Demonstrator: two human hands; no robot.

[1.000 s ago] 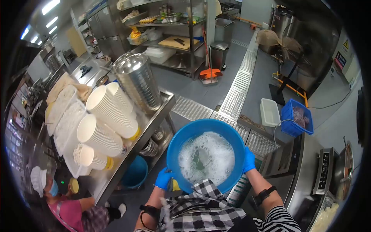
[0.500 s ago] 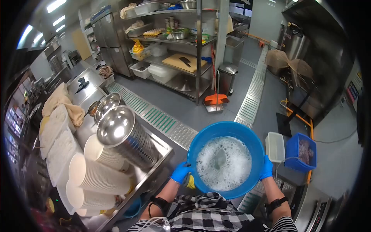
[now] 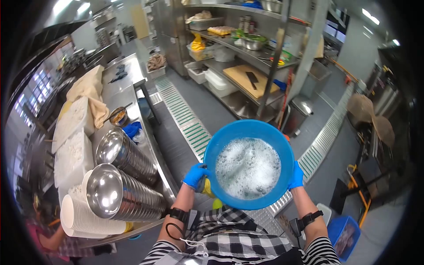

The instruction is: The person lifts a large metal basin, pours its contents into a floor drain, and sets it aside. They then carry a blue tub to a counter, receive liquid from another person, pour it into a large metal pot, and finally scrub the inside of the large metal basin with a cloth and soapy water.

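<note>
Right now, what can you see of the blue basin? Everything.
The basin is round and wide-mouthed, apparently plastic, its inner wall showing above white, bubbly suds. It is held up, mouth upward, before the checked apron, gripped at opposite sides by the gloved left hand and right hand. Whether it touches the apron is unclear; its underside is hidden.

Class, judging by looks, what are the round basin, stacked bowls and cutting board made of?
Round basin: probably plastic; evenly blue, smooth, soft sheen.
Stacked bowls: metal, likely stainless steel; polished, with mirrorlike highlights.
Cutting board: perhaps wood or plastic; matte tan, grain indiscernible.
</note>
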